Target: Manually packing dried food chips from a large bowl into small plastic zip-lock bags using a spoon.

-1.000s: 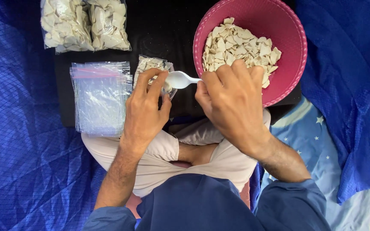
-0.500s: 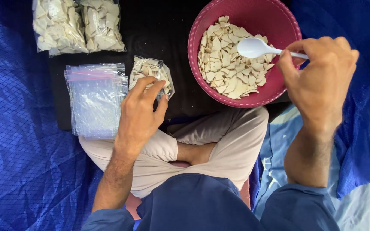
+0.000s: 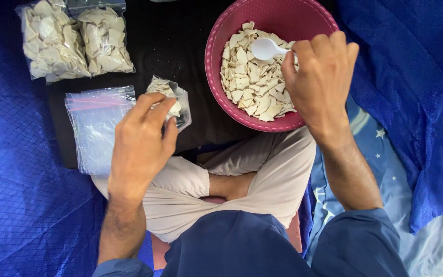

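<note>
Spoon [image 3: 268, 48] in clenched right hand [image 3: 320, 82], bowl leftward over chips [image 3: 252, 82]; left hand [image 3: 142, 141] pinching small bag [image 3: 173, 97].

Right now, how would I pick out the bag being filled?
Start at the pink bowl of pale chips. Left of it on the black mat, the left hand holds a small clear bag. Unlike the two full bags behind, it is open and only part filled.

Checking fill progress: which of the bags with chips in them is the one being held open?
The small partly filled bag under the left hand, beside the empty-bag stack. The two full bags lie untouched farther back.
</note>
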